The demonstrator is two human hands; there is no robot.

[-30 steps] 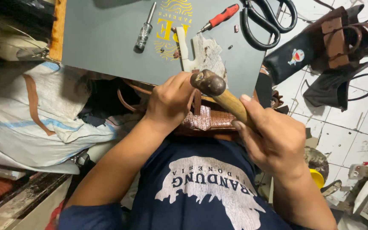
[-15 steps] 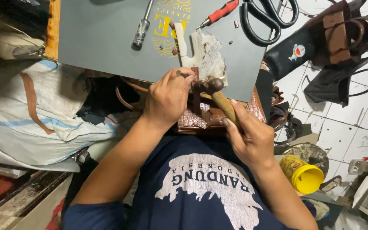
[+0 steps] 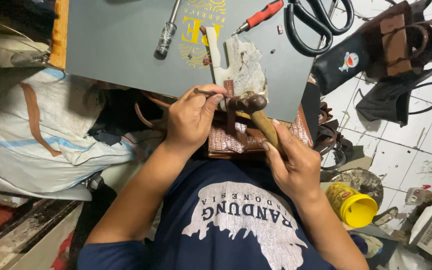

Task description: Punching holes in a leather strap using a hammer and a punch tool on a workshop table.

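While the right hand [image 3: 296, 167] is gripping the wooden handle of a hammer [image 3: 256, 112], fingers wrapped shut around it low on the shaft, the left hand [image 3: 191, 117] is pinching a thin metal punch [image 3: 203, 92] between thumb and fingertips, fingers closed on it. Hammer head is sitting just beside the left fingertips, over a brown strap [image 3: 230, 107] that is running down onto a brown textured leather bag [image 3: 241, 140] resting in the lap against the edge of the grey surface [image 3: 121, 45]. A white cutting block [image 3: 241, 65] is lying under the far end of the strap. Farther up the surface: a screwdriver with a clear handle [image 3: 167, 30], a red-handled screwdriver [image 3: 258, 16], black scissors [image 3: 316, 22]. Yellow-capped can [image 3: 351, 204] is standing on the tiled floor to the right. Risk as judged: the head and the left thumb are nearly touching, so a glancing blow could be landing on the fingers. The punch is looking tilted rather than upright; a strike could be skidding it off the strap. Bag is only half supported, so it may be shifting.
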